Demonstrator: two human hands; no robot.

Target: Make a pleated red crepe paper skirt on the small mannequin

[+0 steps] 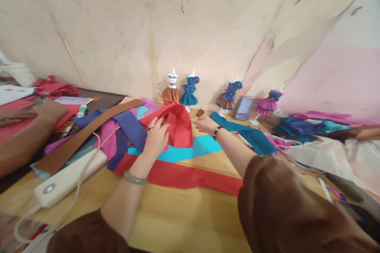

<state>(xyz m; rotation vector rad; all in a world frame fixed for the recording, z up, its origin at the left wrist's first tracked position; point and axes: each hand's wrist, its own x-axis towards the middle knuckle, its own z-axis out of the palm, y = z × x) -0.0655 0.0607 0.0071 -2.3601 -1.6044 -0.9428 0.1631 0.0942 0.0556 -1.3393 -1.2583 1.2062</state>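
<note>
My left hand (156,136) grips the lower edge of a bunched red fabric piece (178,123) that stands up from the table. My right hand (204,123) reaches past the red fabric's right side, fingers stretched flat toward the back, holding nothing that I can see. Under the red fabric lie a light blue strip (196,147) and a long red strip (190,177). Blue, purple and pink strips (124,130) and a brown strip (86,134) are piled to the left.
Several tiny mannequins in paper dresses (190,91) stand along the wall. A white power strip (67,180) with its cable lies at the front left. Another person's arm and hand (26,130) rest on red sheets at the far left. Teal and pink scraps (299,126) clutter the right.
</note>
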